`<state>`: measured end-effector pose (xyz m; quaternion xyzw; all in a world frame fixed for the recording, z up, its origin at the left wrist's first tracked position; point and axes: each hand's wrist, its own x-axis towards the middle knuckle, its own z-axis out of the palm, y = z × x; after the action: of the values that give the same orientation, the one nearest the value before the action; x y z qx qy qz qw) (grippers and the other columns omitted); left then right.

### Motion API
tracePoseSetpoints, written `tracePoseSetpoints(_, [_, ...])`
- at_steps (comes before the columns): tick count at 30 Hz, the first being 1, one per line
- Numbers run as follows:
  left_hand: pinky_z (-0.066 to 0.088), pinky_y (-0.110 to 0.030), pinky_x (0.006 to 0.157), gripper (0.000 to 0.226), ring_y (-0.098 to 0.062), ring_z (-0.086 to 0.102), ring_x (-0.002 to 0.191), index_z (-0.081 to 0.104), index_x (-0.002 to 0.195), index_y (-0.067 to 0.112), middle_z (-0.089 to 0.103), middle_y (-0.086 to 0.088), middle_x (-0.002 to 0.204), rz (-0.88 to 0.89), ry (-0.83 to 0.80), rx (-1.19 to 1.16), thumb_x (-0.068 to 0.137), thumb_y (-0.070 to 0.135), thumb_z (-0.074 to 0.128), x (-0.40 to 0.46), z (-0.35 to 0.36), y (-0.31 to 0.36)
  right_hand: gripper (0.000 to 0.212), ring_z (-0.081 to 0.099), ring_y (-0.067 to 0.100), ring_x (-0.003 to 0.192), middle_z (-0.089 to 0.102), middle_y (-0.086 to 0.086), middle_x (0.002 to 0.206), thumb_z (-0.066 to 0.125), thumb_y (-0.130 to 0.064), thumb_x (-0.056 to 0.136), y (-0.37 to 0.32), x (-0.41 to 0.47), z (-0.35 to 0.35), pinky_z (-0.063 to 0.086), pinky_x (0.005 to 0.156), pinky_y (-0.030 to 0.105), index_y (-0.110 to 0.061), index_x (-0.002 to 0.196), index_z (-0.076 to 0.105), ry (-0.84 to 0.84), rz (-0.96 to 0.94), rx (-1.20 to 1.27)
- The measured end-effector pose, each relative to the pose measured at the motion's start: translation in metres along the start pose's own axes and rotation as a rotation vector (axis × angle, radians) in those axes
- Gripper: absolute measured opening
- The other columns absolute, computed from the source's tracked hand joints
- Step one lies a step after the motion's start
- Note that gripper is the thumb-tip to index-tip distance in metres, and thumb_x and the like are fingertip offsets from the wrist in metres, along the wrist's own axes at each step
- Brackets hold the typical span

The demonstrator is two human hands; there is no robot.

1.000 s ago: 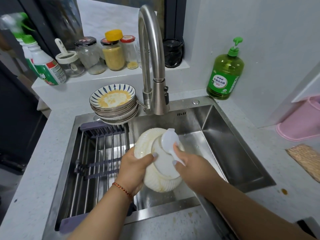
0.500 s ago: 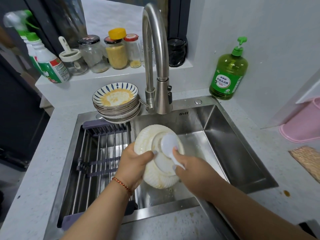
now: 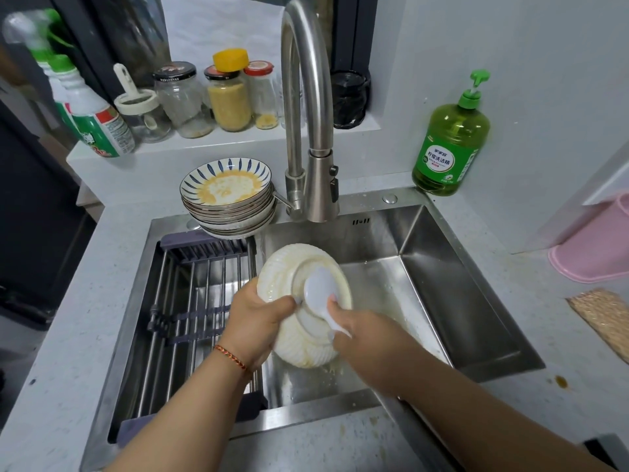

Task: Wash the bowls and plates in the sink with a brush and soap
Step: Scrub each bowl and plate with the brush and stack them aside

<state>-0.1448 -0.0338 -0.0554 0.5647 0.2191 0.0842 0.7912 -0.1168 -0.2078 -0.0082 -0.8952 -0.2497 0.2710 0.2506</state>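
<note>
Over the steel sink (image 3: 442, 284) I hold a pair of stacked white ribbed bowls (image 3: 299, 349), undersides up and smeared yellow. My left hand (image 3: 258, 321) grips their left rim. My right hand (image 3: 360, 332) holds a white brush (image 3: 320, 294) by its handle, its head pressed on the upper bowl's base. A stack of blue-patterned plates (image 3: 228, 195), the top one stained yellow, rests on the sink's back left corner. A green soap bottle (image 3: 451, 141) with a pump stands on the counter at the back right.
The tall faucet (image 3: 306, 114) arches over the bowls. A metal drying rack (image 3: 190, 308) fills the sink's left half. Jars (image 3: 228, 97) and spray bottles (image 3: 88, 110) line the back ledge. A pink basin (image 3: 595, 247) and a woven mat (image 3: 606, 315) lie at the right.
The brush head has slid a little across the upper bowl's base, and the bowls have tilted slightly in my left hand. Both hands keep their grips.
</note>
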Motion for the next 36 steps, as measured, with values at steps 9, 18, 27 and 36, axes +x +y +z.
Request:
tracePoseSetpoints(9, [0.057, -0.038, 0.065, 0.042, -0.026, 0.071, 0.081, 0.065, 0.100, 0.003, 0.074, -0.011, 0.088, -0.030, -0.005, -0.006, 0.059, 0.000, 0.068, 0.000, 0.001, 0.000, 0.058, 0.051, 0.013, 0.080, 0.055, -0.001, 0.099, 0.034, -0.027, 0.098, 0.024, 0.018, -0.016, 0.035, 0.058, 0.021, -0.029, 0.153, 0.014, 0.048, 0.143, -0.056])
tracePoseSetpoints(18, [0.059, -0.043, 0.063, 0.029, -0.027, 0.071, 0.078, 0.063, 0.099, 0.002, 0.072, -0.012, 0.087, -0.072, 0.126, -0.064, 0.074, -0.012, 0.066, 0.005, -0.004, 0.008, 0.057, 0.052, 0.018, 0.103, 0.056, 0.005, 0.124, 0.033, -0.028, 0.100, 0.007, -0.011, 0.001, 0.037, 0.078, 0.026, -0.031, 0.152, 0.012, -0.072, -0.005, -0.086])
tracePoseSetpoints(27, [0.057, -0.042, 0.055, 0.020, -0.032, 0.066, 0.082, 0.061, 0.098, 0.004, 0.067, -0.017, 0.096, -0.202, 0.326, -0.212, 0.083, -0.008, 0.060, 0.004, 0.006, 0.000, 0.056, 0.051, 0.009, 0.081, 0.061, 0.001, 0.110, 0.039, -0.029, 0.098, 0.041, 0.008, -0.020, 0.035, 0.065, 0.020, -0.030, 0.151, 0.022, 0.073, 0.183, -0.040])
tracePoseSetpoints(36, [0.057, -0.052, 0.063, 0.034, -0.031, 0.065, 0.073, 0.055, 0.113, 0.001, 0.064, -0.016, 0.089, -0.284, 0.448, -0.335, 0.080, -0.002, 0.063, 0.012, 0.011, -0.008, 0.059, 0.053, 0.016, 0.087, 0.059, 0.001, 0.095, 0.036, -0.031, 0.100, -0.007, -0.026, 0.013, 0.044, 0.077, 0.028, -0.033, 0.152, 0.009, 0.007, -0.050, -0.052])
